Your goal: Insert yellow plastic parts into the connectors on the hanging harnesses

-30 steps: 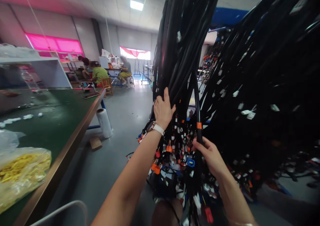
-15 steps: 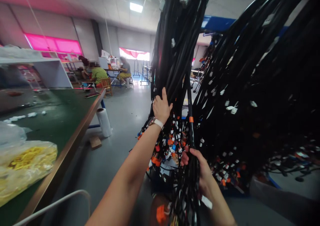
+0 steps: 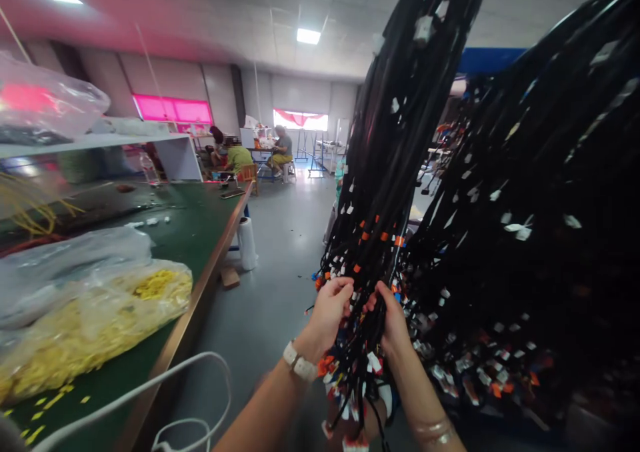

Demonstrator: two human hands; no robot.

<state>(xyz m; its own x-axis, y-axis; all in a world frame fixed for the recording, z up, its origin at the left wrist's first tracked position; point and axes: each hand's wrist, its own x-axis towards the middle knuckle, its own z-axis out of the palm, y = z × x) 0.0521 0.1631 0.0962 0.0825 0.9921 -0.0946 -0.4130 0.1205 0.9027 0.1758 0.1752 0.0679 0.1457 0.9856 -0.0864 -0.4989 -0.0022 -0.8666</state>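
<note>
A thick bundle of black wire harnesses (image 3: 395, 152) hangs in front of me, with orange tape bands and white tags along its lower part. My left hand (image 3: 330, 313) is closed at the bundle's left side, its thumb and fingers pinching dark harness strands. On the right side, my right hand (image 3: 393, 319) curls its fingers around harness branches at about the same height. Below both hands dangle loose branch ends with connectors (image 3: 327, 367) in orange, white and red. Strands partly hide the fingertips of both hands.
More black harnesses (image 3: 540, 172) hang close on the right. To the left is a green-topped table (image 3: 200, 245) with a bag of yellow parts (image 3: 100, 332). A white cable (image 3: 150, 375) loops near its edge. A white roll (image 3: 247, 244) stands on the floor; seated people (image 3: 281, 152) work farther back.
My left hand has come down from the upper bundle to the level of my right hand and closed on strands. The view has swung left, showing more of the table.
</note>
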